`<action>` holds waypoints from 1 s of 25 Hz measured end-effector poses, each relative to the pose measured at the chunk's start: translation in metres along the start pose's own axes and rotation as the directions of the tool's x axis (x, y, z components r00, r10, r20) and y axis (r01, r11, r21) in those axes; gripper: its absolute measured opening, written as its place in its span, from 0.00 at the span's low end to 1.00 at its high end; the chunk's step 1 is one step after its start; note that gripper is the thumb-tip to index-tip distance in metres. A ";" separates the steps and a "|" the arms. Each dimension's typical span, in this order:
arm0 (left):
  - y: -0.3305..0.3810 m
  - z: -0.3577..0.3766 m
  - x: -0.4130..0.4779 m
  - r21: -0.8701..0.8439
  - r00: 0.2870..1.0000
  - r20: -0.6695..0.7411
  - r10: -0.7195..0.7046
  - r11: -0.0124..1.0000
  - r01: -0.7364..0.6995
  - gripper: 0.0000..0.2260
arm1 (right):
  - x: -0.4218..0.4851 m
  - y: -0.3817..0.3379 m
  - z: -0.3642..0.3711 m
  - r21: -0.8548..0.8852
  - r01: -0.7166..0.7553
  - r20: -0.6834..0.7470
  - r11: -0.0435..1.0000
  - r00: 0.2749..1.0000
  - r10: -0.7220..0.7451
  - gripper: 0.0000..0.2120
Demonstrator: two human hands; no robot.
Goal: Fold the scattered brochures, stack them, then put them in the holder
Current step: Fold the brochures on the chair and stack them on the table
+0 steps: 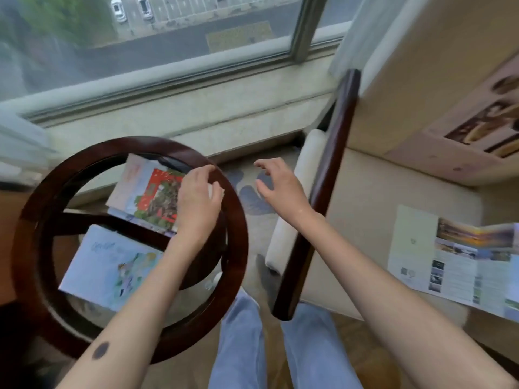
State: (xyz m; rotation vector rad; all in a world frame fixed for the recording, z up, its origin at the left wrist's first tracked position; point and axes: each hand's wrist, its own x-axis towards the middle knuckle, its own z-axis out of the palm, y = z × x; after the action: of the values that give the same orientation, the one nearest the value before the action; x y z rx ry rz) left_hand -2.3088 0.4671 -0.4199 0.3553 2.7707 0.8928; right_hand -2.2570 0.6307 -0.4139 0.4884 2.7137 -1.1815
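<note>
A red and green brochure [153, 197] lies on the round glass table [233, 242] with a dark wood rim. My left hand [196, 197] rests over its right edge, fingers curled on what looks like the paper's corner. A second, pale blue brochure [106, 265] lies nearer on the same glass top. My right hand [280, 183] hovers open above the floor between table and chair, holding nothing. A third brochure [455, 259] lies unfolded on the cream seat of the chair at the right. No holder is in view.
A dark wood armrest [323, 197] of the cream chair [365, 209] stands between my right hand and the seat. A window sill [182, 113] runs along the back. My legs in blue jeans [241, 346] are below, over a wooden floor.
</note>
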 end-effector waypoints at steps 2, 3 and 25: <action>0.052 0.023 -0.001 -0.036 0.996 0.042 0.082 0.996 -0.080 0.15 | -0.015 0.028 -0.037 0.028 -0.045 -0.077 0.999 0.996 0.047 0.17; 0.075 0.035 -0.003 -0.042 0.992 0.069 0.109 0.993 -0.106 0.16 | -0.025 0.043 -0.053 0.027 -0.067 -0.102 0.997 0.992 0.069 0.17; 0.246 0.298 -0.119 0.128 0.686 0.700 0.200 0.909 -0.397 0.16 | -0.289 0.359 -0.120 0.710 -0.701 -0.005 0.065 0.088 0.996 0.16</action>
State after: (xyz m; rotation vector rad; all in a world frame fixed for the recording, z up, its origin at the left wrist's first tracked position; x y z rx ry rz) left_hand -2.0754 0.7887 -0.4961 0.9948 2.1499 0.3105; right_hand -1.8606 0.8789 -0.5044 2.4804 1.3148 -1.3588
